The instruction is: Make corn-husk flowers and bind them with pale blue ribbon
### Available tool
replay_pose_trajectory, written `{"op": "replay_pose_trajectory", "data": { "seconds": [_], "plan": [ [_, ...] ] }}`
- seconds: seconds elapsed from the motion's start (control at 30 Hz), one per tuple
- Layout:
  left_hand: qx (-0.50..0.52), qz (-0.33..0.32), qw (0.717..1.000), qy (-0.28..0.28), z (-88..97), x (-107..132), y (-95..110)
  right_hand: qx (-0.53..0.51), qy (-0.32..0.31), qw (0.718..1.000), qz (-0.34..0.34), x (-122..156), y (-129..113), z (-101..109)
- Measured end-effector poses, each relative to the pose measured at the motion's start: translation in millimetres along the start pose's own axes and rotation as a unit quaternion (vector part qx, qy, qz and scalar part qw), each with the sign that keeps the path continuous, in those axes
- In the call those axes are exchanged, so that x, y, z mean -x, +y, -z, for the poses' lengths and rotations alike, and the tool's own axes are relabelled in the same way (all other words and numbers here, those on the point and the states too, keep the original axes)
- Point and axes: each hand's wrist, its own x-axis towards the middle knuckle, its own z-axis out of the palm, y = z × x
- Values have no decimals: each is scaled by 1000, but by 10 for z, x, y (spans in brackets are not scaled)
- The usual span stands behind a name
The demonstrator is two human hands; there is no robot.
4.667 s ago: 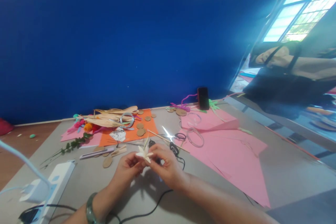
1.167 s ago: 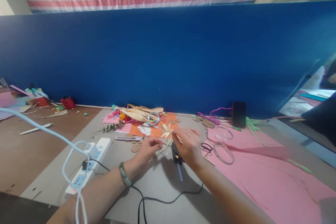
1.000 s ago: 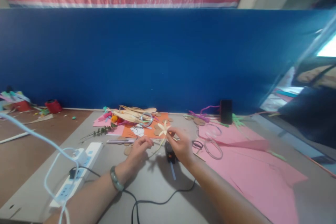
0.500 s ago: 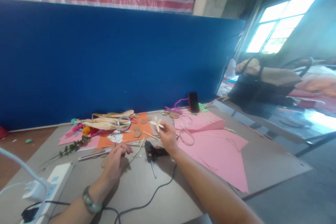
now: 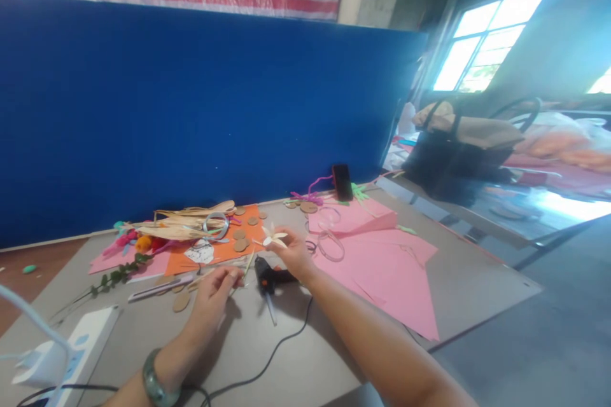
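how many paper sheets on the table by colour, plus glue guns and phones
pink paper sheets: 3 (right, folded one behind it, left)
orange paper sheet: 1
glue gun: 1
phone: 1
total: 6

The power strip [image 5: 71, 356] runs off the left edge, its cable cut by the bottom edge; the right hand [image 5: 293, 254] covers the rear of the glue gun [image 5: 267, 276]; the heap of strips [image 5: 191, 222] on the bench [image 5: 296, 356] blurs — single pieces cannot be told apart.
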Motion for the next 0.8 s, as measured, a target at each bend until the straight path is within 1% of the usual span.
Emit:
{"op": "replay_pose_trajectory", "data": {
  "seconds": [0.07, 0.13, 0.2, 0.23, 0.3, 0.33, 0.43, 0.5, 0.6, 0.7, 0.8],
  "plan": [
    [-18, -1, 1000, -18, -25, -45, 80, -2, -14, 1000, -10, -1, -23, 13],
    [-36, -14, 999, -23, -33, -123, 173, -3, -32, 999, -18, -8, -50, 27],
    [-27, -37, 999, 6, -45, -215, 293, -7, -51, 998, -24, -19, -67, 39],
    [-28, -57, 998, 24, -58, -257, 363, -12, -61, 998, -28, -26, -68, 45],
    [-45, -106, 992, 42, -102, -320, 507, -27, -83, 995, -38, -40, -49, 59],
    [-64, -144, 987, 39, -129, -339, 573, -35, -95, 994, -45, -48, -31, 68],
    [-136, -244, 960, 1, -199, -355, 698, -59, -133, 987, -65, -70, 38, 101],
    [-167, -288, 943, -13, -213, -354, 707, -69, -163, 981, -74, -82, 73, 123],
    [-190, -322, 927, -25, -184, -359, 659, -72, -192, 976, -78, -86, 86, 143],
    [-192, -323, 926, -29, -144, -372, 608, -74, -206, 972, -81, -78, 64, 151],
    [-184, -313, 932, -13, -142, -381, 562, -76, -216, 970, -81, -66, 26, 151]
  ]
}}
